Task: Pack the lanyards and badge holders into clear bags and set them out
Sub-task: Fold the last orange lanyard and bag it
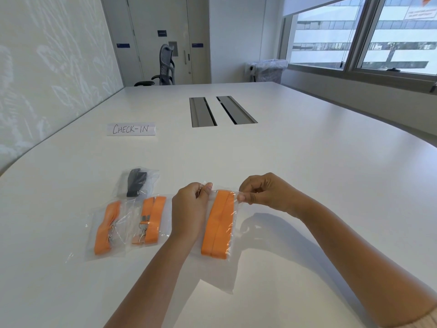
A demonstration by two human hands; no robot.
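Note:
A clear bag [224, 275] holding a folded orange lanyard [218, 223] hangs above the white table [307, 174]. My left hand [191, 204] pinches the bag's top left corner and my right hand [262, 192] pinches its top right corner. To the left lie two more clear bags with orange lanyards [105, 229] [151, 220], side by side, their metal clips showing. Behind them rests a clear bag with a black lanyard [137, 182].
A paper sign reading CHECK-IN [131, 129] lies farther back on the left. Two cable slots [221, 111] are set into the middle of the table. An office chair [163, 67] stands at the far end, and a lined bin [268, 69] sits near the window.

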